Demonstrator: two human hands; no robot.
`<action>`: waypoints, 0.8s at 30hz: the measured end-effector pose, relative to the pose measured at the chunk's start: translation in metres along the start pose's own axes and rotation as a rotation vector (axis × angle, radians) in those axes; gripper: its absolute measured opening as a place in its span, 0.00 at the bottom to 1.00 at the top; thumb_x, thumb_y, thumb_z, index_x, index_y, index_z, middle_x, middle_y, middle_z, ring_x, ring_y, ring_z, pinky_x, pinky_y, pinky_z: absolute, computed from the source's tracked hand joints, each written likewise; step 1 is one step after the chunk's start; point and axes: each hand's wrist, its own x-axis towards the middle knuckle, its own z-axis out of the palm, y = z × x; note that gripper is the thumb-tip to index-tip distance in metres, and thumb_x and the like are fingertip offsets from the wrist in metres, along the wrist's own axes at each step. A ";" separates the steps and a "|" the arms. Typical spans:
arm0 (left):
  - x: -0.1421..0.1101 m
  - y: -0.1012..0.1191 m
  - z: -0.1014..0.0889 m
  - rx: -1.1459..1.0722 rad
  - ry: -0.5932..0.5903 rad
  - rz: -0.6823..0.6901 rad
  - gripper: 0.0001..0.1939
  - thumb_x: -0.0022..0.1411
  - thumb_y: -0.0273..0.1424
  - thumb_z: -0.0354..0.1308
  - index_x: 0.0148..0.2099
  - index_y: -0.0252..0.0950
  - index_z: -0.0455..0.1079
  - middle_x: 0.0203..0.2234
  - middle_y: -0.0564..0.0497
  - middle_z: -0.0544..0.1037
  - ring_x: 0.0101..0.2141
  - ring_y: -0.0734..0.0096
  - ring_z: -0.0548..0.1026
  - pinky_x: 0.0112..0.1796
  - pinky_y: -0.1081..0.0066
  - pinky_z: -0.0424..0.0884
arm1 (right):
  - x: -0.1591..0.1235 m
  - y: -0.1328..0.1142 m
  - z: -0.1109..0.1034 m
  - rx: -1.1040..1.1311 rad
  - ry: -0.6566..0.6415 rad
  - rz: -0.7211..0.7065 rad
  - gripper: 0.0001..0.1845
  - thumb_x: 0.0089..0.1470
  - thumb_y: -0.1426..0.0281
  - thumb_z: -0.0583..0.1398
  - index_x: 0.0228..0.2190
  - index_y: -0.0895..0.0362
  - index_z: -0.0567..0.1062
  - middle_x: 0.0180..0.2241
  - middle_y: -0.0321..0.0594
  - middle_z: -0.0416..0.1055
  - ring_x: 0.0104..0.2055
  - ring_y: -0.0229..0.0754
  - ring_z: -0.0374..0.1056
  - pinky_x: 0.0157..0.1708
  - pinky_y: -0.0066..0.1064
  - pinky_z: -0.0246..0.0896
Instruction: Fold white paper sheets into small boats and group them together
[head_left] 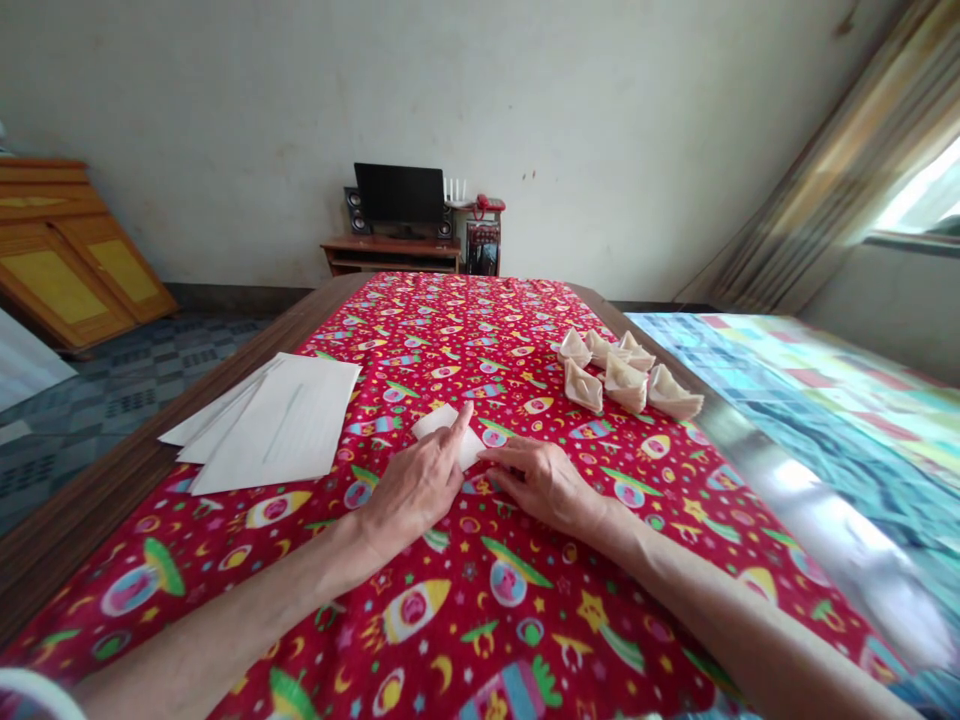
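Note:
A small piece of folded white paper (471, 447) lies on the red patterned cloth in front of me. My left hand (424, 475) rests over its left part, index finger stretched along the paper and the other fingers curled; the thumb is mostly hidden. At the paper's right corner, my right hand (544, 480) pinches the edge between thumb and index finger. Off to the right stand several folded paper boats (625, 384), some nested in stacks. To the left is a fanned pile of white paper sheets (289, 420), the top one with a faint greenish mark.
The red cloth (480, 600) covers a long brown table (97, 500). A bed (825, 430) with a colourful sheet adjoins the right side. Beyond the far end are a monitor (400, 195) on a small desk and a red telephone (487, 203). A wooden cabinet (67, 260) stands left.

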 end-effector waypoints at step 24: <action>0.007 -0.021 -0.010 -1.255 0.053 -0.380 0.38 0.58 0.38 0.57 0.65 0.30 0.47 0.46 0.41 0.75 0.46 0.57 0.73 0.47 0.60 0.70 | -0.006 -0.009 -0.012 -0.420 0.233 -0.362 0.16 0.59 0.69 0.55 0.49 0.55 0.68 0.56 0.54 0.59 0.55 0.52 0.56 0.45 0.44 0.57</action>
